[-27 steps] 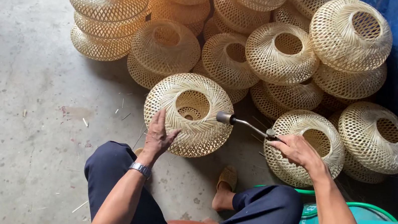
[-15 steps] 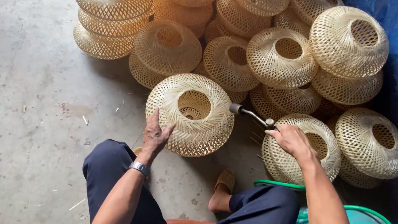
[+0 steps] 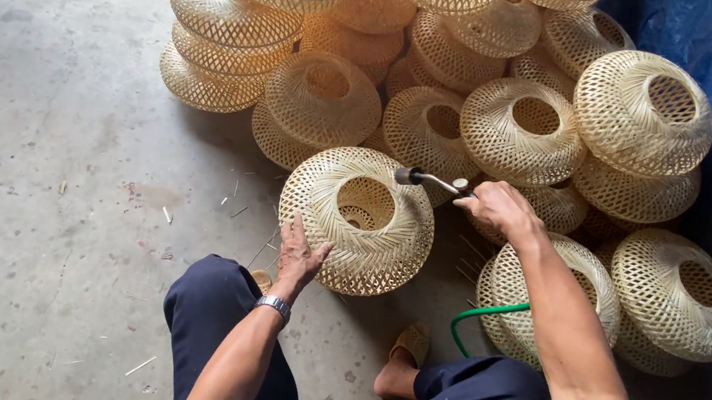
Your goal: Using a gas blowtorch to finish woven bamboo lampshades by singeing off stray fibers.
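Your left hand [image 3: 302, 257] lies flat, fingers spread, on the near rim of the shade [image 3: 357, 218], which sits on the floor in front of the pile [image 3: 445, 66]. Your right hand [image 3: 497, 208] is closed around the torch [image 3: 431, 180], its nozzle over the shade's top edge. You look to be singeing it; turn it steadily.
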